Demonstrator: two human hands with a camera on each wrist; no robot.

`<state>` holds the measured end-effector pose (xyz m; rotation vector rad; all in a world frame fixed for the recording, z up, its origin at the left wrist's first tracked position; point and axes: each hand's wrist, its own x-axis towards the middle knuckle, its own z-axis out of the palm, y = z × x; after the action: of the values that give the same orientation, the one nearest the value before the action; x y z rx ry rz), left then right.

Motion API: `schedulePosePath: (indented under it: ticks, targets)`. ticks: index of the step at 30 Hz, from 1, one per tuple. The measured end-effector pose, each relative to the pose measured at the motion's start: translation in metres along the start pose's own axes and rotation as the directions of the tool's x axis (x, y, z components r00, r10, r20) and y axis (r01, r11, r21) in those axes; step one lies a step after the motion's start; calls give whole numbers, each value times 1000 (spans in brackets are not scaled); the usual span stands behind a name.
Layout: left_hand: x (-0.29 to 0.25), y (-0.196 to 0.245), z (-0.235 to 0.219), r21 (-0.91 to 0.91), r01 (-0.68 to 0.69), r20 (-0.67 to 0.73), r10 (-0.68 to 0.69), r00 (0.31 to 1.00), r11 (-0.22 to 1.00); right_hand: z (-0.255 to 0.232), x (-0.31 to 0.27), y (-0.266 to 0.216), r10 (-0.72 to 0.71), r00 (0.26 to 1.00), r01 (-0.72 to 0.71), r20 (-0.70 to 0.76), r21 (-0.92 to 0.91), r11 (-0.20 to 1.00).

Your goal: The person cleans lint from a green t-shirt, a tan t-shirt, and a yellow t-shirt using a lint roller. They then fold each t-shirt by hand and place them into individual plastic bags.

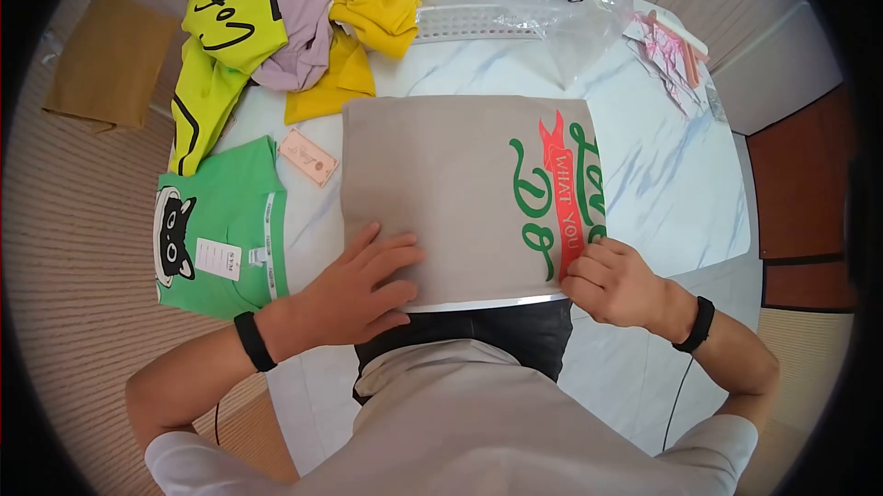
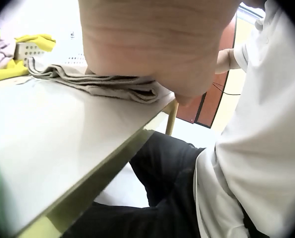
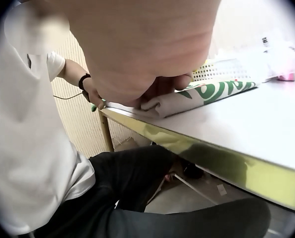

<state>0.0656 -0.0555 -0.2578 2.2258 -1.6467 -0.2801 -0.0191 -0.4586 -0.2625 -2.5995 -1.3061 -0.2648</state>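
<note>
The folded grey garment lies at the near edge of the table, the left hand on it, fingers spread, the right hand gripping its printed corner. Even tension should keep creases out.

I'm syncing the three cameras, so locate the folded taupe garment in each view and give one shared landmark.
Head: folded taupe garment at centre, lettered print toward its right.
Left wrist: garment left of centre, above mid-height, folds seen edge-on.
Right wrist: garment right of centre, green lettering showing.
Shared landmark: perforated white basket, beyond it.
</note>
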Motion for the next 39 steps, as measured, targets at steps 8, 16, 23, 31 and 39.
schedulePosePath:
  ticks: [8,16,23,31,39]
  targets:
    - [31,-3,-37,-72,292,416,-238,878,954,-25,17,19,267,956,-290,119,262,920]
    - [100,-94,-26,187,253,-204,-215,955,949,3,86,92,410,910,-412,-63,-33,910]
    - [78,-97,-6,260,383,-170,-348,922,887,31,53,118,615,788,-607,20,-138,782]
    - [61,-81,-2,243,460,-148,-436,888,854,30,35,110,642,766,-630,29,-163,759]
    - [22,2,-20,-159,754,-70,-769,635,637,-5,6,45,834,550,-823,-36,150,549]
